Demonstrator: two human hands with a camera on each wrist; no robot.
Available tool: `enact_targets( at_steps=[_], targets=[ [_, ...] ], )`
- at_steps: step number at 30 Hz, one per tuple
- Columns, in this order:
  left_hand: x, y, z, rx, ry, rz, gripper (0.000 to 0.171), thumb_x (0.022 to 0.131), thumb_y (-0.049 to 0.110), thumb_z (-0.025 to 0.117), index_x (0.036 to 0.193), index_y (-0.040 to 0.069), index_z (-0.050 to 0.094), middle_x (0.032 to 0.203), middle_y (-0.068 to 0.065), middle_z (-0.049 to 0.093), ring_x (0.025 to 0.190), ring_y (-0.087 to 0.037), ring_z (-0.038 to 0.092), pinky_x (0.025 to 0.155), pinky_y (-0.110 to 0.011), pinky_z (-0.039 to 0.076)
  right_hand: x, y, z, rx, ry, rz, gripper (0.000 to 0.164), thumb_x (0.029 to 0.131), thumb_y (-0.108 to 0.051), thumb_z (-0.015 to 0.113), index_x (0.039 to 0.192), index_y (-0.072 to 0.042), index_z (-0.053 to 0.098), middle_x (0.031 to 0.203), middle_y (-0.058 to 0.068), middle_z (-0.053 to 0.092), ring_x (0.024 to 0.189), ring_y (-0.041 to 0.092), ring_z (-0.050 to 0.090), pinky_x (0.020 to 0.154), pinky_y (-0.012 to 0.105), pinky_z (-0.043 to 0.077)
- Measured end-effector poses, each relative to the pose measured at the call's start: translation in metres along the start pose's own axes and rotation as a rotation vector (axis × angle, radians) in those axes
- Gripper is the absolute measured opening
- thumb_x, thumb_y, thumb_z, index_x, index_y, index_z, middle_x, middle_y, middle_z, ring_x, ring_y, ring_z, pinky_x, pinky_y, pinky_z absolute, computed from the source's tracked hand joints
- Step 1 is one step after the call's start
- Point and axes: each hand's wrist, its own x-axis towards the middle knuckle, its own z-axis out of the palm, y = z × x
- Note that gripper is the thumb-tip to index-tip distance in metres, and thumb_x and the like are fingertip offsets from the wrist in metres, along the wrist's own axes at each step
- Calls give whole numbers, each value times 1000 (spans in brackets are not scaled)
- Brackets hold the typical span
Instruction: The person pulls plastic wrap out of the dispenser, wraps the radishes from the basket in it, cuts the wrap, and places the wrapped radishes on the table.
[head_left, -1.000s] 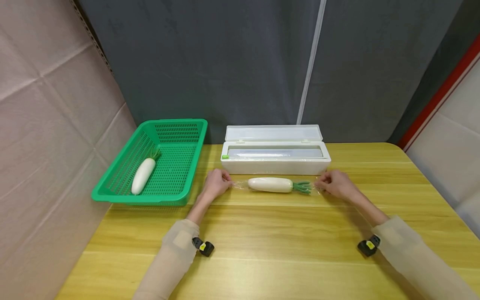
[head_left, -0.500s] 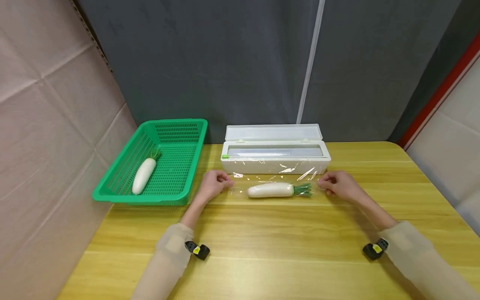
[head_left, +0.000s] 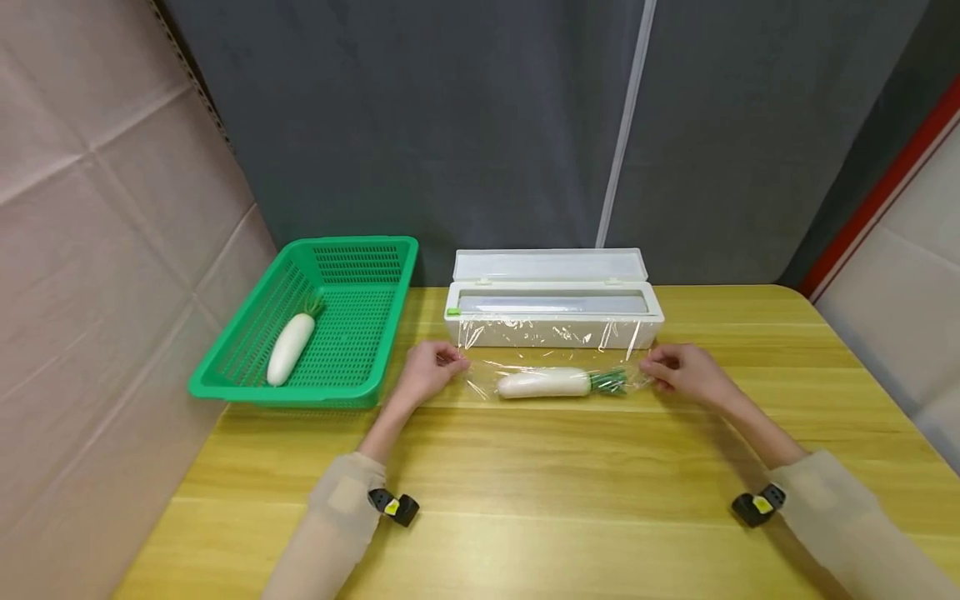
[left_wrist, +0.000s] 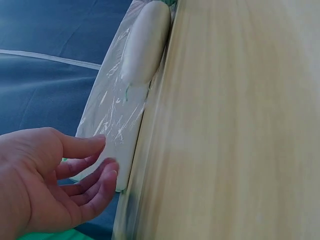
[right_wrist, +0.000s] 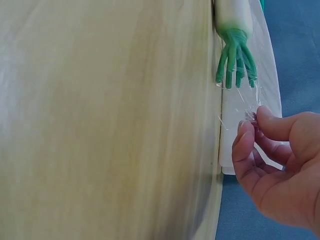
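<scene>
White radish (head_left: pixel 543 382) between left hand (head_left: pixel 429 372) and right hand (head_left: pixel 687 376); both pinching clear film (head_left: pixel 483 377).

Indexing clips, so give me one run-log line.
left hand: holds film; right hand: holds film; radish: between hands; white box: lid raised

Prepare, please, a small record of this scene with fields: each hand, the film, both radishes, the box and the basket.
left hand: pinches the left end of the clear film
left hand point
right hand: pinches the right end of the film
clear film: spread between the hands, reaching the box front
front radish: lies crosswise under film, green leaves toward right hand; whether film passes beneath, unclear
white box: behind this radish, lid open
green basket: left of the box
second radish: inside basket
</scene>
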Motion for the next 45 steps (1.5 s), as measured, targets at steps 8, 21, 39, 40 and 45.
enact_targets(
  at_steps=[8, 21, 39, 40, 45],
  targets=[
    [7, 0, 11, -68, -57, -136, 4, 91, 1, 66, 90, -2, 64, 74, -9, 69, 62, -17, 68, 60, -28, 56, 13, -3, 6, -41, -52, 137, 30, 102, -24, 58, 83, -2, 66, 67, 2, 62, 61, 15, 55, 57, 28, 44],
    [17, 2, 11, -138, -36, -212, 8, 90, -4, 68, 83, -4, 66, 69, -12, 71, 54, -16, 66, 56, -29, 58, 29, -5, 8, 17, -52, 198, 28, 98, -15, 57, 74, -2, 63, 64, 1, 62, 58, 13, 59, 55, 27, 51],
    [6, 0, 2, -246, -83, -171, 12, 89, 0, 76, 95, -8, 69, 78, -13, 69, 64, -15, 65, 66, -30, 59, 17, 3, 0, 262, -111, 125, 31, 107, -18, 52, 100, 11, 60, 82, 11, 64, 67, 13, 59, 58, 27, 53],
    [5, -1, 1, -240, -88, -162, 12, 89, 1, 76, 95, -7, 69, 79, -13, 69, 65, -15, 64, 67, -31, 59, 16, 3, -1, 263, -112, 120, 31, 107, -17, 51, 102, 12, 60, 83, 11, 64, 67, 13, 59, 59, 28, 53],
    [0, 2, -4, -227, -123, -123, 15, 91, 5, 74, 98, -7, 70, 84, -13, 70, 73, -18, 66, 73, -34, 59, 11, 4, -4, 253, -97, 103, 34, 107, -19, 52, 109, 14, 60, 84, 11, 64, 68, 13, 60, 59, 29, 54]
  ],
)
